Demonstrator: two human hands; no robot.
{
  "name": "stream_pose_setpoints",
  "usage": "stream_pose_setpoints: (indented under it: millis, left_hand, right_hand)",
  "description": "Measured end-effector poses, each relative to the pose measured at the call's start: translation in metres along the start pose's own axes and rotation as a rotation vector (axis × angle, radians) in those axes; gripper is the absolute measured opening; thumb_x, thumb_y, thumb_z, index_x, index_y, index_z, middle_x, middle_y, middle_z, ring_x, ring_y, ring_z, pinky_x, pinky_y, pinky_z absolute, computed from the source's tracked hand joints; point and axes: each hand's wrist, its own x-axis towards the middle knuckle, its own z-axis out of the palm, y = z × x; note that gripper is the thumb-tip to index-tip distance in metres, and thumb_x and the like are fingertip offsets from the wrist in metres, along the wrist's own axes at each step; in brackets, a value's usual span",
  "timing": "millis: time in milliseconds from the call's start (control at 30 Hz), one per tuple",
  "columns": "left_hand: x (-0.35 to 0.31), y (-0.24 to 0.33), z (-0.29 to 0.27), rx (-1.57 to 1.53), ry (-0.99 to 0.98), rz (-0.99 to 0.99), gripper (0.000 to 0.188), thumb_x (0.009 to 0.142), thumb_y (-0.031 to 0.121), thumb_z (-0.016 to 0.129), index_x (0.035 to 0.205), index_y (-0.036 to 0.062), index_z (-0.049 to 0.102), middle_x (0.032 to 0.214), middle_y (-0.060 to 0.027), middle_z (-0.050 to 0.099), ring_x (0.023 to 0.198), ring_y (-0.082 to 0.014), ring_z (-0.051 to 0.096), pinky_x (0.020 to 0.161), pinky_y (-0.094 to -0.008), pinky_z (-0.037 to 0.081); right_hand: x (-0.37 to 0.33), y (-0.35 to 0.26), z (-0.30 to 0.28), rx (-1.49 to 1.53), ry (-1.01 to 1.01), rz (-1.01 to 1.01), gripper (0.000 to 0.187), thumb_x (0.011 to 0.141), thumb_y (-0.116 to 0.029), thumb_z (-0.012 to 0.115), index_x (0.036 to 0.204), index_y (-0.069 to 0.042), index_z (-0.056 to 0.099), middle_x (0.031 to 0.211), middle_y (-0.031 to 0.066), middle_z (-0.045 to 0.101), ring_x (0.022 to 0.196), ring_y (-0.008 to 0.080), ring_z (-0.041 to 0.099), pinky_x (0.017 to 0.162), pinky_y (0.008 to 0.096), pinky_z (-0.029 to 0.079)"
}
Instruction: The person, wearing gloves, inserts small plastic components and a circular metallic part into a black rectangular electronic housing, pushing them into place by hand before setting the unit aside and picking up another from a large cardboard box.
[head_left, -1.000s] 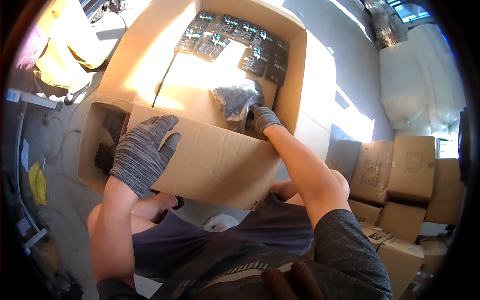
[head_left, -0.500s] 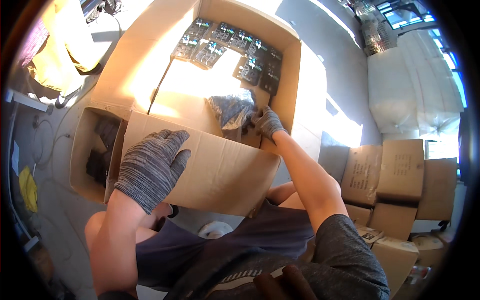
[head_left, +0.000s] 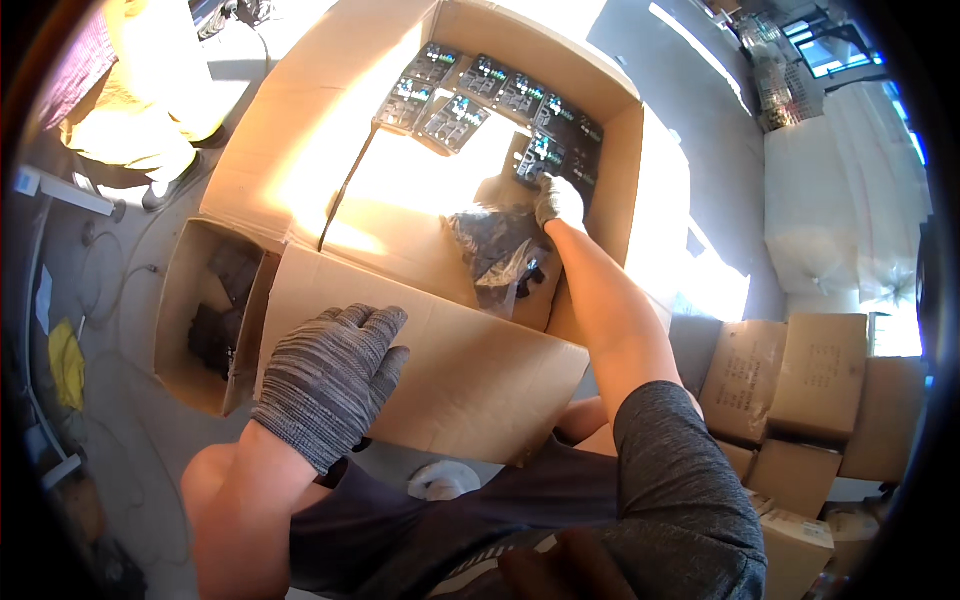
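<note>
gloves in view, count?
2: left glove over the front flap; right glove in the box, by a dark pack. More may be hidden.

Off right, brown cartons (head_left: 817,372) sit stacked near a bulky white bundle (head_left: 832,205). Over left, there's a person (head_left: 140,112) in yellow.

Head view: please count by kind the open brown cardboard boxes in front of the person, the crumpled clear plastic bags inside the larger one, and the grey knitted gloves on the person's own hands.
Open brown cardboard boxes: 2, the larger box and the smaller box
Crumpled clear plastic bag: 1
Grey knitted gloves: 2, on left hand and right hand
Total: 5
</note>
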Motion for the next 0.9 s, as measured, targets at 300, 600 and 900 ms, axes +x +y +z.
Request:
stream_pose_setpoints:
  millis: [300,600,900]
  left_hand:
    - [0.012,-0.003,0.016,0.012,-0.012,0.015,0.035,0.097,0.027,0.057,0.123,0.0041,0.061,0.114,-0.0180,0.067,0.104,-0.0344,0.065,0.092,-0.0433,0.051]
    - [0.008,0.013,0.032,-0.012,-0.041,-0.015,0.041,0.097,0.025,0.058,0.132,0.0044,0.056,0.114,-0.0193,0.068,0.104,-0.0364,0.065,0.092,-0.0433,0.052]
    - [0.015,0.024,0.054,0.143,-0.174,0.052,0.045,0.098,0.033,0.055,0.133,0.0048,0.057,0.123,-0.0202,0.065,0.114,-0.0366,0.061,0.099,-0.0438,0.048]
  right_hand:
    - [-0.108,-0.059,-0.126,0.250,-0.098,-0.365,0.019,0.088,-0.021,0.063,0.096,-0.005,0.070,0.091,0.0206,0.070,0.086,0.0385,0.068,0.079,0.0465,0.054]
    - [-0.231,-0.074,-0.167,0.233,-0.301,-0.394,0.018,0.083,-0.018,0.069,0.095,-0.005,0.071,0.080,0.0163,0.071,0.075,0.0332,0.070,0.071,0.0404,0.056]
    - [-0.185,-0.040,-0.120,0.463,-0.503,-0.279,0.025,0.086,-0.020,0.068,0.105,-0.003,0.070,0.089,0.0185,0.071,0.083,0.0301,0.070,0.080,0.0385,0.054]
